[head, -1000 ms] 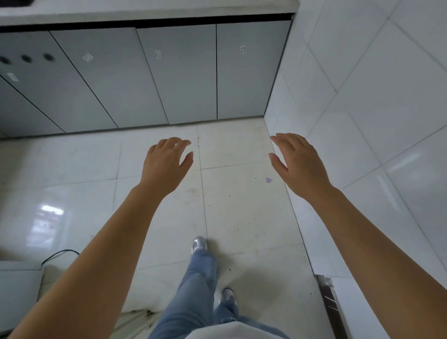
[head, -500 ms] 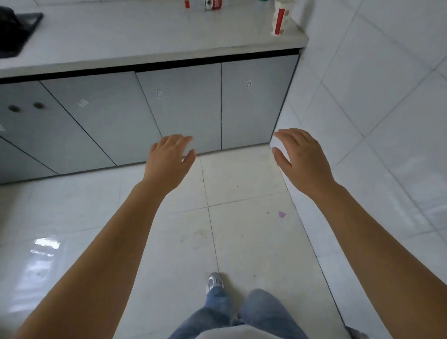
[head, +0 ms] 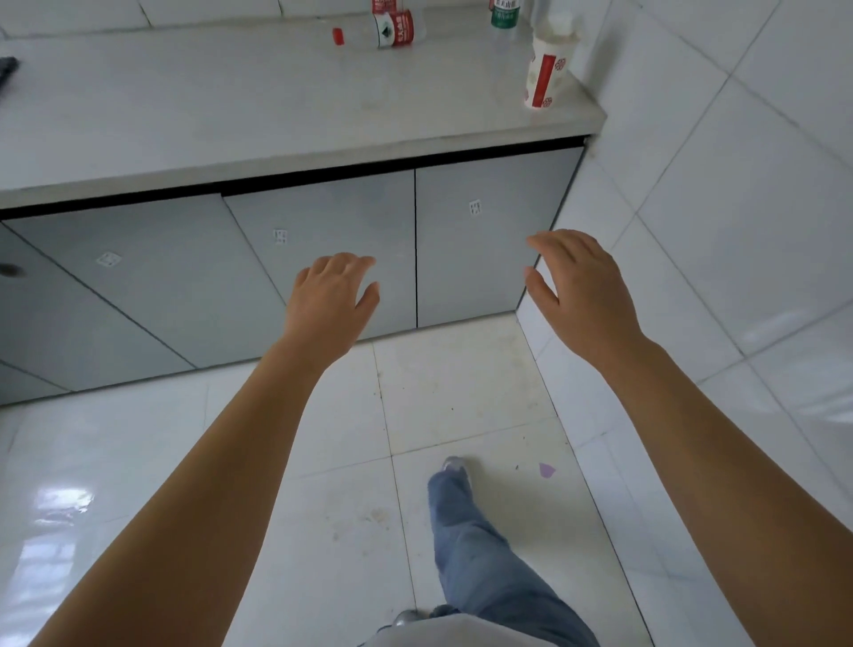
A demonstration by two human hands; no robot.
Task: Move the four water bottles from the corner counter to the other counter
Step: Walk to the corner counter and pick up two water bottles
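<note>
Since the earlier pictures the table [head: 231, 115] has slid well down into the head view, so far more of its top shows, and bottles that were cut off at the upper edge or hidden are now visible. Both hands have risen against the cabinet doors [head: 323, 258] rather than the floor [head: 461, 392], and one leg is now stepped forward.

Head view: the left hand [head: 330, 307] and the right hand [head: 584, 300] are both held out in front, palms down, fingers loosely spread and curled, holding nothing. Each grip is apart and empty.

The task's things all lie up and ahead of the hands, on the far right corner of the table, well apart from either grip. A clear bottle with a red cap [head: 376, 33] lies on its side, its long axis running left to right with the cap pointing left. Behind it another red-labelled bottle [head: 383, 5] is cut off by the top edge. Further right a green-labelled bottle [head: 504, 14] stands upright, also cut off at the top. Nearest the wall [head: 738, 184] and the table's front edge stands a white bottle with a red stripe [head: 544, 69], upright.

I judge the right hand nearer to the white bottle and the green one, being on the wall side, while the left hand lines up better with the lying bottle. The reach calls for both arms to go forward and up over the table's edge; none of the four has been moved yet.
</note>
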